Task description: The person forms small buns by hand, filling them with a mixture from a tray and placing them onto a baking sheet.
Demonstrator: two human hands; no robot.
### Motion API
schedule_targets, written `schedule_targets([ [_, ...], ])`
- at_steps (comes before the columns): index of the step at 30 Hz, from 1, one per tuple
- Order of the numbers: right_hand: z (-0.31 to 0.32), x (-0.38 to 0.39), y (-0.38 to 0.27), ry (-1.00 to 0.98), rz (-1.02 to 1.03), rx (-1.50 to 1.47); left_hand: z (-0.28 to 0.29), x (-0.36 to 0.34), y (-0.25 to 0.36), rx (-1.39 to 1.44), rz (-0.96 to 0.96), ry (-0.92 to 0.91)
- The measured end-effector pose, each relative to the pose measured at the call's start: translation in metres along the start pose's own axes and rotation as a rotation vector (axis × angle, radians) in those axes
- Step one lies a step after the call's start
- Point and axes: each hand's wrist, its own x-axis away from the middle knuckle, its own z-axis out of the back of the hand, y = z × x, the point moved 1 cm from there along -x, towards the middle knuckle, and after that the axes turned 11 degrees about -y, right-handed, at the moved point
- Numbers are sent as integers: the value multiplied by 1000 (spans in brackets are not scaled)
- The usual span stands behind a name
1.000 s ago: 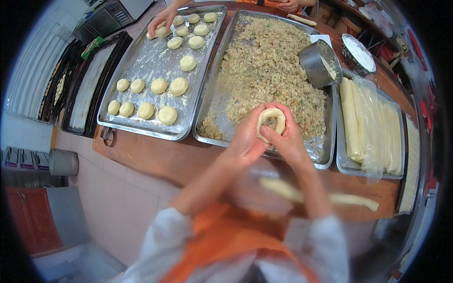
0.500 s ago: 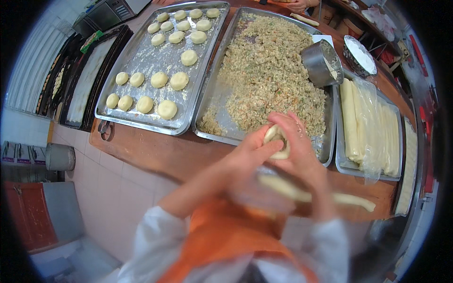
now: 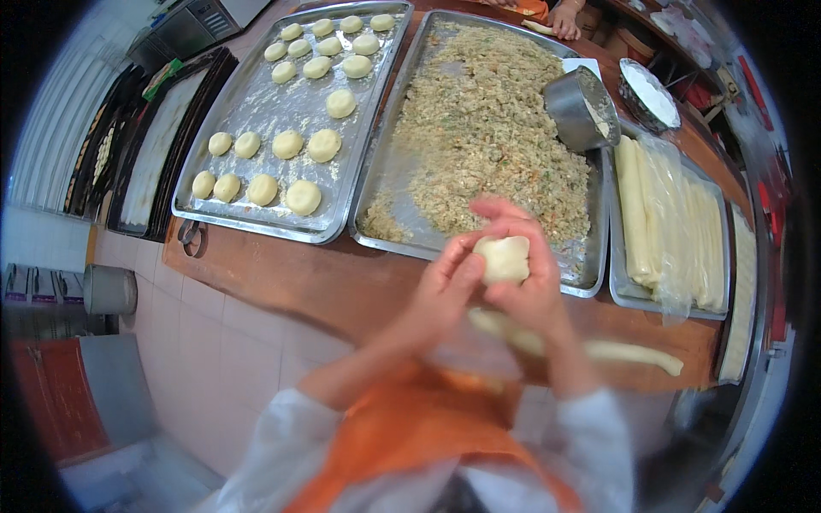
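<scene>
A pale dough bun is cupped between my two hands above the near edge of the filling tray. My left hand presses its thumb and fingers against the bun's left side. Around the right side and back curl the fingers of my right hand. The bun's top looks gathered, with no filling showing. Beyond my hands, crumbly filling with green and orange bits is spread over a metal tray. A long dough rope lies on the table, partly hidden by my right forearm.
To the left, a floured tray carries several round buns. A metal pot stands in the filling, with a bowl of white powder behind it. Dough logs under plastic fill a right-hand tray. Across the wooden table, another person's hand shows.
The bun's opening has been drawn together; half a second ago a hollow showed at its top. My hands have turned around it. The other person's hand has come further into view.
</scene>
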Motion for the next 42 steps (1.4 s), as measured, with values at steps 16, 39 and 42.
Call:
schedule_targets([
  [16, -40, -2, -5, 157, 140, -299, 17, 19, -29, -31, -7, 76],
  [39, -40, -2, -11, -86, 184, -219, 12, 29, 22, -279, 16, -84],
  [42, -45, 1, -10, -73, 182, -176, 15, 33, 16, -451, 19, 18],
])
